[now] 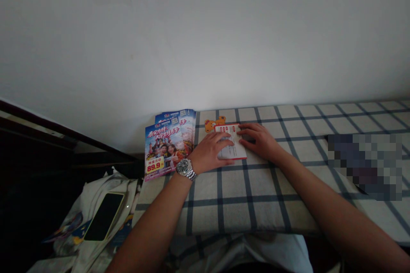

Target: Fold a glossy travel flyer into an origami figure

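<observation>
Phone far left, on white bag. Overlapping blue flyers next, on checked cloth. Left hand, with watch, fingers spread, lies over left part of red-edged white booklet, flat on cloth, just right of flyers. Bear picture at booklet's far edge. Right hand half open, fingertips at booklet's right edge. Dark item far right, pixelated.

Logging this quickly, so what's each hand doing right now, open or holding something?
Left hand: open, fingers spread over the red-edged leaflet.
Right hand: open, fingertips at the leaflet's right edge.
</observation>
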### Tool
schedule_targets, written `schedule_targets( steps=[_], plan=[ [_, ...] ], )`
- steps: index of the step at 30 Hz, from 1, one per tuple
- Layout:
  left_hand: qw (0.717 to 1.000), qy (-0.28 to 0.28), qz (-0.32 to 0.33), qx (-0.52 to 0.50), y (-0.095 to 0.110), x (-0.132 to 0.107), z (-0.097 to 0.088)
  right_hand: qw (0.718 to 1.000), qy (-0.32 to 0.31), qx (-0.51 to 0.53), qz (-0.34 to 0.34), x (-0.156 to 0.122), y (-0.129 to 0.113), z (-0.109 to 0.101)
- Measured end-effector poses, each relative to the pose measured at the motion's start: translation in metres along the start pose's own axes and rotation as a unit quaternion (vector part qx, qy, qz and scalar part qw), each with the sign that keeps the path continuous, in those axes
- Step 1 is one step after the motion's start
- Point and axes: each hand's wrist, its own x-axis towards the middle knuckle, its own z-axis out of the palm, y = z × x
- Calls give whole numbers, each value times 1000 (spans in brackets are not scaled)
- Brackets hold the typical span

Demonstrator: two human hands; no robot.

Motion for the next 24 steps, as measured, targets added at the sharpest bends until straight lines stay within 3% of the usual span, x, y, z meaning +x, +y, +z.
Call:
schedule_targets(
  steps=[14,24],
  plan=[
    [1000,28,-7,1,-7,0,6,990,-76,79,-85,-9,3,-20],
    [1000,14,2,-10,-5,-1,1,989,-81,94,-75,-11,6,-21]
  ],
)
